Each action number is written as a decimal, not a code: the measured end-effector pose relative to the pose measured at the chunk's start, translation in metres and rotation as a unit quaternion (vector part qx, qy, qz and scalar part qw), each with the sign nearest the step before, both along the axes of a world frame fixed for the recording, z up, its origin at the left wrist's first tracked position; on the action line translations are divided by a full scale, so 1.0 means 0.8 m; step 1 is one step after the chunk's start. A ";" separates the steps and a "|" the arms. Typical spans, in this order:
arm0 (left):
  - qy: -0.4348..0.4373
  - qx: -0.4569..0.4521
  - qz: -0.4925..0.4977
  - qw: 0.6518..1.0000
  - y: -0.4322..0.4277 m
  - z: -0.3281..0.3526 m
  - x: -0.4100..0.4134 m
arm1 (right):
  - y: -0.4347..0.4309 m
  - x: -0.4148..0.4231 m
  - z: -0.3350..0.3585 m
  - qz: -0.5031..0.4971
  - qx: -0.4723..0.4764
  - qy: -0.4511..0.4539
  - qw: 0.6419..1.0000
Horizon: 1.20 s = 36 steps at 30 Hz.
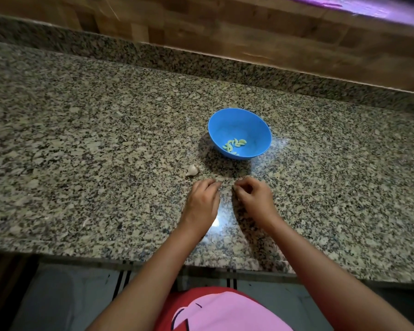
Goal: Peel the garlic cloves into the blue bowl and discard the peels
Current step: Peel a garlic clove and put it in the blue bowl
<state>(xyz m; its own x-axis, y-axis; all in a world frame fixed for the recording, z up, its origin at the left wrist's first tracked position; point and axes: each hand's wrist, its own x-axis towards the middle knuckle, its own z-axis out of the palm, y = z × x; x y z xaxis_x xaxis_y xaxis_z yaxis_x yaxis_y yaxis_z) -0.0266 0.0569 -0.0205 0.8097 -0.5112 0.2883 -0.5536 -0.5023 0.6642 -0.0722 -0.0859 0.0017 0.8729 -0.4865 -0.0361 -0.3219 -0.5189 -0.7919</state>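
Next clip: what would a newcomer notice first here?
The blue bowl stands out on the speckled granite counter, a few pale peeled cloves at its bottom. One unpeeled garlic piece lies nearer, to its left. In front of it, the left hand and right hand rest close together on the stone, fingers curled; whether they hold anything is unclear.

The person wears a red fabric top (175, 301) with a large pink printed shape (225, 311) outlined in dark curved lines, and the left forearm (158, 263), right forearm (320, 271), left hand (202, 201) and right hand (253, 199) are bare.
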 end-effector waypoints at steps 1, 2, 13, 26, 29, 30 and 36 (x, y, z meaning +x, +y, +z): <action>0.026 -0.023 0.005 0.999 -0.001 0.005 0.000 | -0.001 -0.005 0.003 -0.038 0.105 -0.015 0.994; 0.060 -0.052 0.017 0.997 -0.004 0.011 0.000 | 0.001 -0.009 0.006 -0.072 0.213 -0.036 0.974; 0.335 -0.275 0.072 0.898 -0.028 0.051 0.007 | 0.037 -0.011 0.037 -0.132 0.550 -0.153 0.810; 0.413 -0.319 -0.004 0.853 -0.031 0.061 0.019 | 0.021 -0.012 0.050 -0.065 0.467 -0.117 0.874; 0.447 -0.310 -0.038 0.838 -0.028 0.061 0.026 | 0.023 -0.013 0.049 -0.056 0.450 -0.103 0.885; 0.467 -0.303 -0.056 0.829 -0.025 0.061 0.029 | 0.021 -0.013 0.050 -0.051 0.455 -0.094 0.884; 0.509 -0.250 -0.117 0.815 -0.017 0.061 0.037 | 0.004 -0.014 0.060 0.008 0.445 -0.025 0.895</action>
<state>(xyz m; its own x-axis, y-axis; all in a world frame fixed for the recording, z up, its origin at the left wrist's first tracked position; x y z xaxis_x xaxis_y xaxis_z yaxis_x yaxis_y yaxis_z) 0.0027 0.0429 0.0282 0.6568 -0.7109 -0.2513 0.3695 0.0130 0.9291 -0.0830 -0.0830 0.0500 0.8911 -0.2717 -0.3634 -0.2725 0.3197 -0.9075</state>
